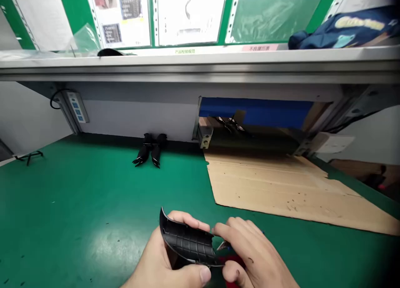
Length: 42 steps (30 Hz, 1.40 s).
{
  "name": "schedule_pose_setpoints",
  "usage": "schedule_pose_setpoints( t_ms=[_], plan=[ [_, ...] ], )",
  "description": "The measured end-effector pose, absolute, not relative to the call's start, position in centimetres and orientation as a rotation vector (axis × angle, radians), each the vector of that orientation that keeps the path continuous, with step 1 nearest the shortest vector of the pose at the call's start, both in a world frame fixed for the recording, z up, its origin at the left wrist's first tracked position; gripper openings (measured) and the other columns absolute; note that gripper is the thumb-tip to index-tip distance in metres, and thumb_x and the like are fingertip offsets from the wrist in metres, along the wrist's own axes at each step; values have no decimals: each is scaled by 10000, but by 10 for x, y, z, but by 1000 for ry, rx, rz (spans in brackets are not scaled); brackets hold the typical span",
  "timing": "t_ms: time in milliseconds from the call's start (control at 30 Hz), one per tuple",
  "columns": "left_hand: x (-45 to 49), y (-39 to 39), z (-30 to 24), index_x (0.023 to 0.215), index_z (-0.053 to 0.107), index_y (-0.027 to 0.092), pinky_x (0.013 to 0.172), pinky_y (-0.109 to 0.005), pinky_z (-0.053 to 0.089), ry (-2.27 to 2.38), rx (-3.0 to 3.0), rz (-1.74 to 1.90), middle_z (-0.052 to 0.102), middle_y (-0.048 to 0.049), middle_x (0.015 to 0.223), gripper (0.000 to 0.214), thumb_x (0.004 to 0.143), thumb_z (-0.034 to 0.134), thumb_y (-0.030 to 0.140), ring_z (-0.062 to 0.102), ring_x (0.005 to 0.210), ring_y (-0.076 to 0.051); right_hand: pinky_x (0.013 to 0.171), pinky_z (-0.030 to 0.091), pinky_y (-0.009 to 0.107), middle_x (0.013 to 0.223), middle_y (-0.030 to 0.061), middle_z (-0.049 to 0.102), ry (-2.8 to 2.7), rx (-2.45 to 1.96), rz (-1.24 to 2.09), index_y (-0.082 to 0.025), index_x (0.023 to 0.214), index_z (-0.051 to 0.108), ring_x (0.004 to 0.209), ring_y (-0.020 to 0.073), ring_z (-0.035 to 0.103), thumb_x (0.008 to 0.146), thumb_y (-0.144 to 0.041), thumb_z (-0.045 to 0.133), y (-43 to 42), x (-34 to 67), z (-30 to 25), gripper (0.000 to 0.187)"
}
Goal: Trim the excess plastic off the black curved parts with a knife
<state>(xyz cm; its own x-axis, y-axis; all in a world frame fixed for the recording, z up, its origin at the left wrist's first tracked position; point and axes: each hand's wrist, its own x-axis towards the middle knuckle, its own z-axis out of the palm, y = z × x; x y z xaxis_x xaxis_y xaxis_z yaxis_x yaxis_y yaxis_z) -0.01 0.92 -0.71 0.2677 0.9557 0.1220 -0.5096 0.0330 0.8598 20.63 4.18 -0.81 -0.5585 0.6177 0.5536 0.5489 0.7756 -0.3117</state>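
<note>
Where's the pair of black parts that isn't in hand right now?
In the head view, the two black parts lie on the green mat against the back wall, left of the cardboard sheet and right of the power strip.

Ribbed part between both hands, cardboard sheet behind right, two clips behind left

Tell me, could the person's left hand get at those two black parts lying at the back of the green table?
Probably not right away. The left hand is gripping a curved black plastic part, so it isn't free. Otherwise the green table between it and the two black parts looks bare, though they lie far back.
</note>
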Motion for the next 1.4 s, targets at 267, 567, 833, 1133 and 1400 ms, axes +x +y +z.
schedule_pose_setpoints(
  t_ms=[267,567,833,1133,1400],
  plan=[
    [1,7,-3,1067,605,226,881,-306,483,598,977,1187,629,-59,1125,435,697,829,279,611,1014,-210,602,319,333,840,49,516,-2334,-988,19,-215,1109,515,685,232,470,1003,-632,196,36,205,-9,536],
    [3,4,-4,1034,591,205,858,-286,489,580,938,1205,654,-80,1136,454,680,843,334,637,969,-194,565,211,317,700,9,457,-2376,-1022,101,-209,769,502,612,206,386,1014,-619,187,34,202,-4,572],
    [3,1,-1,990,599,196,864,-296,501,589,973,1195,662,-90,1118,379,704,828,292,644,982,-207,578,177,310,661,-7,448,-2337,-997,76,-197,680,417,598,190,358,1010,-639,150,33,200,-6,613],
    [1,0,-2,978,614,218,883,-313,495,513,1015,1158,660,-68,1141,293,747,792,240,660,974,-211,574,201,303,625,-13,473,-2398,-999,52,-193,658,420,575,172,383,1032,-601,140,32,204,-7,620],
    [3,2,-3,992,625,221,886,-305,478,442,986,1147,662,-75,1150,334,720,816,258,634,1021,-211,545,299,252,621,-40,440,-2269,-827,972,-207,664,388,578,152,423,859,-830,286,35,210,3,661]
  ],
)
